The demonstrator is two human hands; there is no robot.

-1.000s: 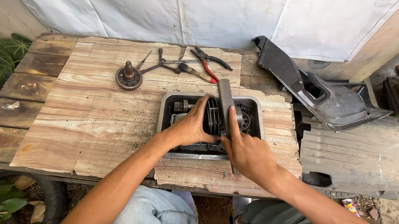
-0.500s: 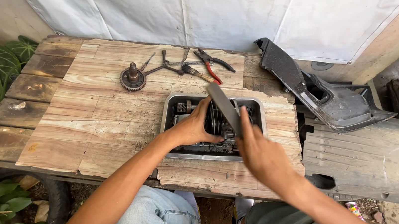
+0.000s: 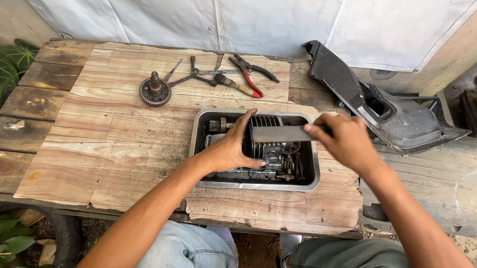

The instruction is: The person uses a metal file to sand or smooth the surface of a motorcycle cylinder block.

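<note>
Plainly, the small greasy finned engine block (image 3: 269, 149), sitting in the rectangular steel tray (image 3: 312, 178) at frame centre, could rock or tip if the left hand (image 3: 231, 148) pressing it slackens while the right hand (image 3: 342, 141), fingers closed on a flat grey bar (image 3: 280, 134), levers sideways.

A rectangular metal tray (image 3: 313, 171) sits on the pale wooden plank table (image 3: 118, 138), right of centre. In it lies a finned grey engine block (image 3: 269, 152). Behind the tray lie red-handled pliers (image 3: 250, 72); to their left, a rusty toothed gear (image 3: 155, 91). A dark plastic scooter panel (image 3: 396, 113) rests off the table's right edge.
</note>
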